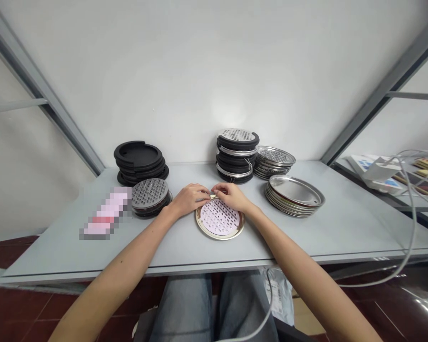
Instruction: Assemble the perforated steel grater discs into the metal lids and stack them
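Observation:
A shallow round metal dish (202, 230) lies on the table in front of me. Inside it sits a pale perforated disc (219, 217) with rows of holes, like a grater plate. My left hand (191, 198) is closed at the dish's far-left rim, its fingertips pinched on the edge. Opposite it, my right hand (231, 195) has its thumb and fingers pinched together at the far rim, close to the left fingertips. The fingers partly hide that stretch of rim, and any small part between them is too small to make out.
Left stand stacked black rings (139, 159), stacked perforated discs (150, 194) and a blurred pink strip (109, 209). A tall black-and-metal stack (237, 154) stands behind, with perforated metal dishes (276, 159) and plain metal dishes (295, 192) to its right. A white cable (412, 228) hangs at the right.

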Demonstrator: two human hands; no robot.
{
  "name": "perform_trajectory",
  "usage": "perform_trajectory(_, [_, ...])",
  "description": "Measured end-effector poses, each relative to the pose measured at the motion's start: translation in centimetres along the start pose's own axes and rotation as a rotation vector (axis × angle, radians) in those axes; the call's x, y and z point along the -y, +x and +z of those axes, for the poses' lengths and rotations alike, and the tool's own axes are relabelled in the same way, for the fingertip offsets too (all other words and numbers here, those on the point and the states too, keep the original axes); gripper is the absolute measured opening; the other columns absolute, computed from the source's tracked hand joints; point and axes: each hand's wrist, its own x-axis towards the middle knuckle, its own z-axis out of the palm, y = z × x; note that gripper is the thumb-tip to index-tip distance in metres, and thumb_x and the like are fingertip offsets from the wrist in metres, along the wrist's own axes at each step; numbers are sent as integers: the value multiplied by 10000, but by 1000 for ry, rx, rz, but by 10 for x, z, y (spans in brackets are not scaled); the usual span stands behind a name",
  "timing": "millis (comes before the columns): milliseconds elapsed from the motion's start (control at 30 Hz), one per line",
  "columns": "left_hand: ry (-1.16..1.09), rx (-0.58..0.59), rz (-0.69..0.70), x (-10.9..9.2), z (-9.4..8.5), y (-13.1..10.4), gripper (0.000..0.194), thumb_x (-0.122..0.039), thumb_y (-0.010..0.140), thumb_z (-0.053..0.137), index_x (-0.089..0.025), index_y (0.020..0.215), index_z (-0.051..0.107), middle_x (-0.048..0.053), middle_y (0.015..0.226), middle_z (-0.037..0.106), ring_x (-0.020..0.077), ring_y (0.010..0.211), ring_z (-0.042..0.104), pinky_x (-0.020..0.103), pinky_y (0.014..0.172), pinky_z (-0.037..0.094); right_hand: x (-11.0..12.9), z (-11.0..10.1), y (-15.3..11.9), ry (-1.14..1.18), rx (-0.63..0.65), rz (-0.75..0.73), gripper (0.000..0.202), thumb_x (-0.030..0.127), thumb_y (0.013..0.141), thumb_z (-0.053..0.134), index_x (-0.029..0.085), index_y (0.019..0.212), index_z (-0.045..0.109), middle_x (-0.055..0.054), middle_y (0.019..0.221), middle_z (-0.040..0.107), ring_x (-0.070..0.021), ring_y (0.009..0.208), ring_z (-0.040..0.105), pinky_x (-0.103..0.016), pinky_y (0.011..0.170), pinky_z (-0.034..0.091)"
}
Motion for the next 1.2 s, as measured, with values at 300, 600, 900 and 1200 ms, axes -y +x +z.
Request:
perform_trajectory(300, [-27, -37, -6, -3, 4, 1, 115, -232, 863, 609, -222, 919, 709, 46, 1136, 629, 199, 1055, 576, 368, 940, 424, -3, 1, 1, 57, -32, -7, 192, 188, 822, 521, 137, 948, 656, -67, 945, 703, -171, 871, 637, -297, 818, 483])
perform_trajectory(600, [-109, -208, -143, -9, 0, 2, 125, -246, 879, 576, -214, 915, 691, 24, 944, 692, 180, 920, 613, 355, 878, 441, 5, -10, -4, 101, -104, -63, 239, 326, 806, 622, 151, 964, 667, -73, 927, 708, -179, 856, 648, -295, 760, 501])
perform_trajectory(900, [-142, -268, -190, -15, 0, 4, 93, -217, 868, 570, -197, 865, 661, 18, 890, 696, 178, 879, 619, 344, 856, 455, 14, -10, -8, -51, -143, -199, 154, 260, 839, 572, 177, 850, 701, -37, 827, 711, -146, 746, 621, -246, 669, 469])
perform_trajectory(1200, [-193, -174, -270, -27, -3, -6, 516, -354, 860, 580, -180, 1321, 426, 90, 1104, 626, 220, 1042, 582, 386, 944, 449, -5, -19, -6, -222, -198, -162, 211, 227, 860, 532, 174, 999, 682, -65, 860, 708, -171, 747, 626, -285, 701, 471])
